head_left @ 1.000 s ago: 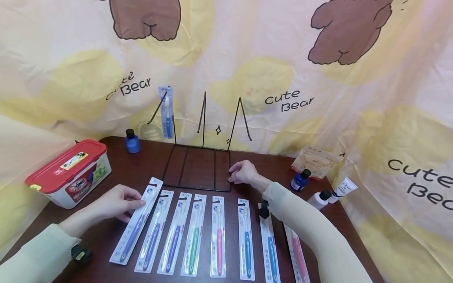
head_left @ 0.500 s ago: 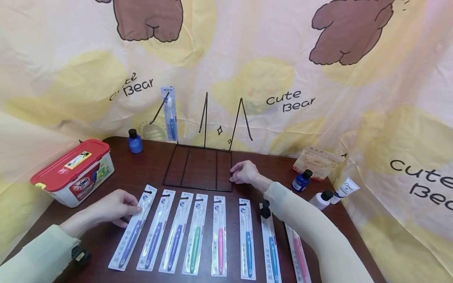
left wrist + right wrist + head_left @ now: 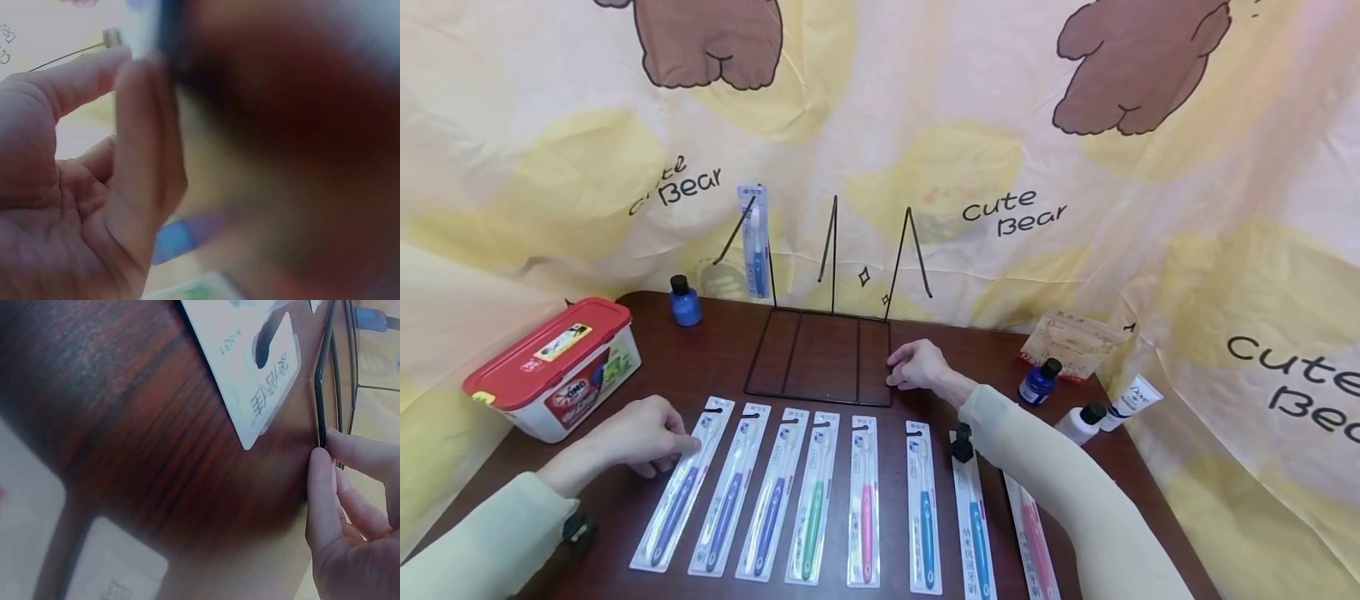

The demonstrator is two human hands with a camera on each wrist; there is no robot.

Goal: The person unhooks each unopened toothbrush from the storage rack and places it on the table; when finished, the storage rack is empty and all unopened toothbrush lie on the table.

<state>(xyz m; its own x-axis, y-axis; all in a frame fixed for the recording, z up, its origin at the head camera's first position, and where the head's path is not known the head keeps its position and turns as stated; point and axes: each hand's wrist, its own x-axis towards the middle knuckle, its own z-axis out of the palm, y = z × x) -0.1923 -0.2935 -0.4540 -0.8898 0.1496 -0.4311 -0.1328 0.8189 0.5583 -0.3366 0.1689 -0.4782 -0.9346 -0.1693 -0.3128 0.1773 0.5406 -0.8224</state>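
Observation:
In the head view my left hand (image 3: 643, 433) is at the upper left edge of the leftmost packaged toothbrush (image 3: 679, 493), which has a purple-blue handle. Thumb and fingertips meet there; the left wrist view is blurred around them. To the right of it, several more packaged toothbrushes (image 3: 811, 508) form a row, with purple, green, pink and blue handles. My right hand (image 3: 919, 365) pinches the right side of a black wire rack (image 3: 820, 399), and the right wrist view shows thumb and finger on the wire (image 3: 320, 394). One packaged toothbrush (image 3: 755, 242) hangs on the rack's left hook.
A red-lidded tub (image 3: 557, 362) stands at the left, with a blue bottle (image 3: 686, 307) behind it. On the right are a dark blue bottle (image 3: 1038, 385), a white bottle (image 3: 1078, 423), a white tube (image 3: 1131, 402) and a printed packet (image 3: 1071, 343). A bear-print cloth hangs behind.
My left hand has brought the leftmost packaged toothbrush slightly down and towards me, in line with the row. The right hand keeps its place on the rack.

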